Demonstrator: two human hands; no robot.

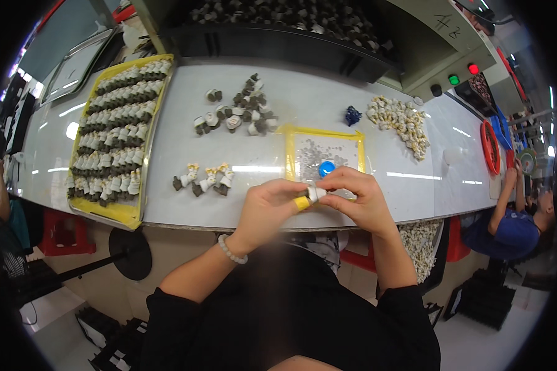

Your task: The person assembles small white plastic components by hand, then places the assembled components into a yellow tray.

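Both my hands meet over the near edge of the white table [328,99]. My left hand [267,207], with a yellow cot on the fingertip, and my right hand [356,198] pinch one small white and dark part [315,193] between them. Just behind my hands lies a yellow-bordered square [291,157] holding tiny grey pieces and a blue cap [326,167]. Three finished small parts [204,179] with yellowish tips lie to the left of my hands.
A yellow tray [120,213] with rows of white and dark parts sits at the left. Loose parts [241,114] lie at the table's middle, a pale heap [402,120] at the right. Another person [513,229] sits at the far right. A dark bin [278,31] of parts stands behind.
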